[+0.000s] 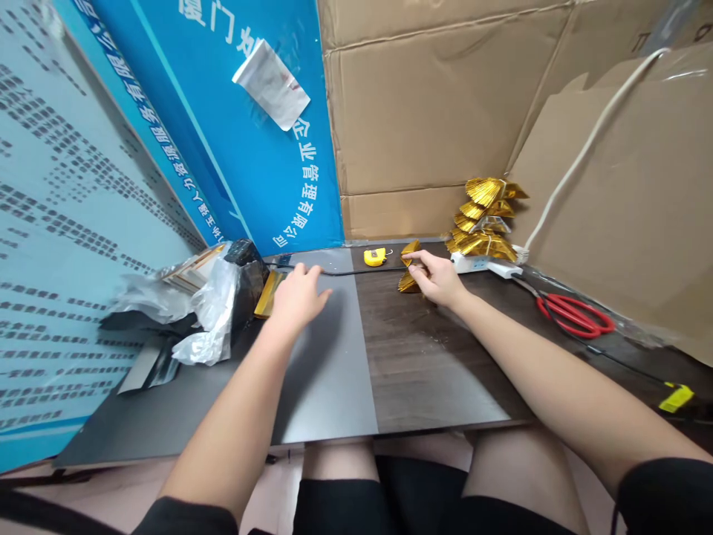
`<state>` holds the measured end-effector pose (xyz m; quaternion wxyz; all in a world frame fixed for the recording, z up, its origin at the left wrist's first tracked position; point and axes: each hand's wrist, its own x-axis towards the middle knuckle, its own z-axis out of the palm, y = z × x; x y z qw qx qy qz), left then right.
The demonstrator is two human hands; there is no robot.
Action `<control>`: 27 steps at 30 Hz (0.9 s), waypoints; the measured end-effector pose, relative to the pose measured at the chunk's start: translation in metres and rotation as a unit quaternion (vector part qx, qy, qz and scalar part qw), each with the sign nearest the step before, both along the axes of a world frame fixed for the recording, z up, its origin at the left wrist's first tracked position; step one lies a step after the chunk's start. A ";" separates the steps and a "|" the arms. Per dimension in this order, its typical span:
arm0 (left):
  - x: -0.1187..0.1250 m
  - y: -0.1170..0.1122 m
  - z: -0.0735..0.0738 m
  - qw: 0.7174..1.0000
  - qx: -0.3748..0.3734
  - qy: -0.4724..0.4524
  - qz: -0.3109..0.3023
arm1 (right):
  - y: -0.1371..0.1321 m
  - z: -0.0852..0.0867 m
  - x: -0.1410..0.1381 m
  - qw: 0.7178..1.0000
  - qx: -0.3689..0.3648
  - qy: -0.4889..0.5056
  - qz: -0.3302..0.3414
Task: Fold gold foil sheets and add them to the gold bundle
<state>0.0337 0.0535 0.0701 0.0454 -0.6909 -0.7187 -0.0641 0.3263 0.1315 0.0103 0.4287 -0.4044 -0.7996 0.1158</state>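
Gold foil folded pieces (410,278) are lying on the dark wood-grain counter (440,371), with the right hand (439,279) pressing its narrowly gathered fingers against them; whether they are gripping is unclear. The left hand (298,299) is hovering empty, fingers spread wide, near a gold strip (268,293). A thin black cable (356,272) lying just behind could catch and crease the foil if dragged.

Right hand (440,279) touching gold foil pieces (411,266) at centre, left hand (298,297) open beside gold strip (268,293), yellow tape measure (374,257) between hands
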 end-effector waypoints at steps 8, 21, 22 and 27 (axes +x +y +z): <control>-0.032 0.000 0.005 0.983 -0.132 -0.010 0.126 | 0.004 -0.005 -0.001 1.000 0.007 0.009 0.018; -0.045 0.007 0.001 0.985 -0.083 -0.028 0.146 | 0.007 -0.009 -0.001 1.000 -0.001 0.016 -0.007; -0.047 0.008 0.002 0.986 -0.079 -0.033 0.145 | 0.007 -0.008 -0.001 1.000 -0.004 0.015 -0.005; -0.051 0.005 0.009 0.987 -0.045 -0.078 0.136 | 0.004 -0.007 -0.001 0.999 -0.025 0.017 0.011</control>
